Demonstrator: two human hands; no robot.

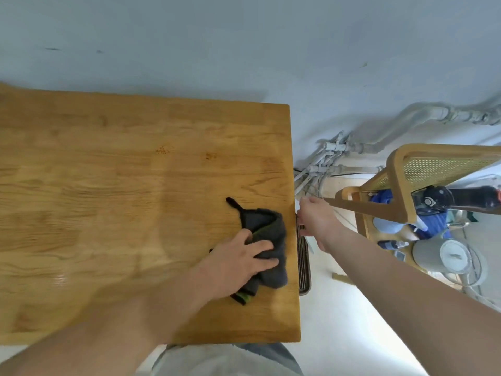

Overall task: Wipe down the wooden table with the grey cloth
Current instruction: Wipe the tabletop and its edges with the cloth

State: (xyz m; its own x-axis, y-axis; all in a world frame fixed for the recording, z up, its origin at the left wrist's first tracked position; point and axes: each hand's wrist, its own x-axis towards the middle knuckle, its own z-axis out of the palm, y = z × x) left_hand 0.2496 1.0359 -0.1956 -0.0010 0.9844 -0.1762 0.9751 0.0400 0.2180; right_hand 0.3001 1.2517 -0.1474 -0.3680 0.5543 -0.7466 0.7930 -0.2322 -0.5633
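**Head view, looking down.** A dark ribbed tray (304,263) sat just beside the right edge of the wooden counter (113,185), lower than its top. Whether it held anything could not be told.

Further right, a cane-backed chair (433,165) carried crumpled blue fabric (433,221) and a black cylindrical object (458,198). A small spray bottle (393,244) and a white kettle (451,256) with its lid on stood close by.

The grey cloth (273,226) lay bunched on the counter near the right edge. It was dark grey and loosely folded, with a green strip showing along one fold and at its near corner. A thin loop trailed from its far corner.

The left hand (241,256) rested palm down on the cloth, its fingers (267,245) straight and spread, pressing rather than gripping.

The right hand (315,219) reached past the counter's edge to the far end of the tray. Its fingers were blurred and partly hidden, so whether they gripped anything could not be told.

Two small reddish marks (162,150) showed on the counter's far half.
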